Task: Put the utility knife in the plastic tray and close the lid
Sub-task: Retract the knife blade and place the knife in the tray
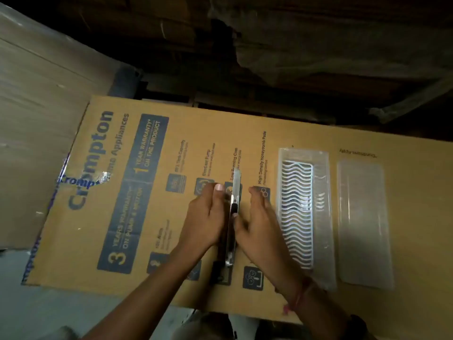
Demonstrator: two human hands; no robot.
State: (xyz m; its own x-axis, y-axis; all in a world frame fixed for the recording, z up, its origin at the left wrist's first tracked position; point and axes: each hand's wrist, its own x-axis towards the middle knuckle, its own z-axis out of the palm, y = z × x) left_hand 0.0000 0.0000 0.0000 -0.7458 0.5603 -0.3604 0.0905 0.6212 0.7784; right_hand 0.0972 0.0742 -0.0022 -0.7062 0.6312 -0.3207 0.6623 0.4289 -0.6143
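A long silver utility knife with a black slider lies lengthwise on a cardboard box, its blade end pointing away from me. My left hand touches its left side, thumb near the blade end. My right hand touches its right side, thumb on the slider. Both hands flank the knife; whether it is lifted I cannot tell. To the right lies an open clear plastic tray holding a white wavy insert. The frosted lid lies flat, separate, right of the tray.
The printed cardboard box serves as the work surface, its far edge bordering a dark gap with stacked boxes behind. A plastic-wrapped carton rises at the left. A small dark object lies near the knife's near end.
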